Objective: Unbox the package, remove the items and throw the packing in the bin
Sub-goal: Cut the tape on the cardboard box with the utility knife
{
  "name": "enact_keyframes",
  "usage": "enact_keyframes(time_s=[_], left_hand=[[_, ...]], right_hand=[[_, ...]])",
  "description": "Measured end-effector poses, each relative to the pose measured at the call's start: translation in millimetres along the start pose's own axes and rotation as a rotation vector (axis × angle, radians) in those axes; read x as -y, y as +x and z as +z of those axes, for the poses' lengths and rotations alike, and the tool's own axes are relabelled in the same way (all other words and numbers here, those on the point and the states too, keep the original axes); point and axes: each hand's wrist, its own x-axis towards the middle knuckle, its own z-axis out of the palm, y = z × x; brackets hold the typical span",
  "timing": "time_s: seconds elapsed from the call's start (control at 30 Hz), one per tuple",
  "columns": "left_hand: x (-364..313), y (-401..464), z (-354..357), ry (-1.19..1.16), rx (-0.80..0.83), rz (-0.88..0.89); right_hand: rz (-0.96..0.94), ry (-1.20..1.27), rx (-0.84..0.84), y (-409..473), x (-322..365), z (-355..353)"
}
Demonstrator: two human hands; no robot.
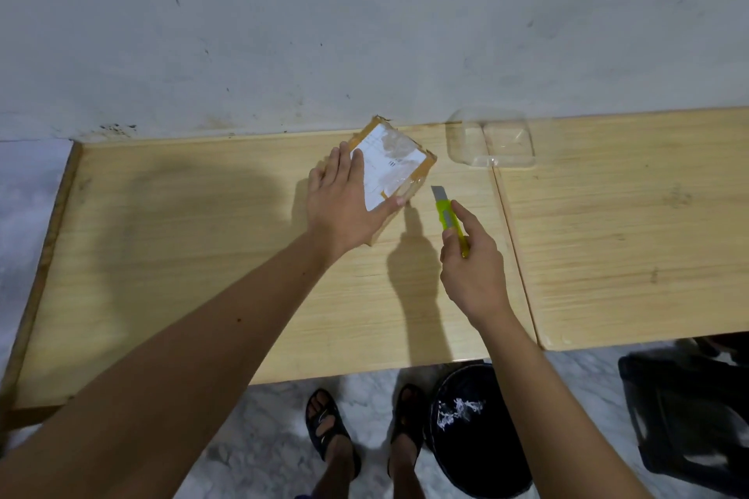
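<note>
Cardboard package (399, 158), taped and rectangular: our left hand (344, 207) presses flat; right hand (472, 267) grips green cutter (450, 221), blade toward it.

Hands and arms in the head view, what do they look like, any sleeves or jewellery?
Both forearms are bare, with no sleeves in view. The left hand and right hand wear no gloves, and no rings, watch or bracelets show. Short fingernails; a tiny dark spot marks the left forearm.

My one head-worn view looks steeply down from close above the table (202, 255), wall across the frame's top, floor below.
</note>
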Motion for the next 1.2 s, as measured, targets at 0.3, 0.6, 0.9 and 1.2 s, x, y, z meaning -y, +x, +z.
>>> enact_keyframes(time_s=[0.3,0.6,0.9,1.2], left_hand=[[50.9,1.6,-15.5,-0.195,0.060,0.269],[62.1,2.6,-18.5,-0.291,0.147,0.287],[56.5,-3.0,-19.2,-0.225,0.125,0.268],[49.3,-2.3,-18.2,-0.226,0.127,0.229]], right_hand=[[0.047,0.123,0.055,4.1,2.8,23.4],[0.048,0.137,0.032,5.1,9.0,38.0],[0.009,0.030,0.018,1.5,21.3,35.1],[-0.017,0.020,0.104,-34.1,19.6,48.1]])
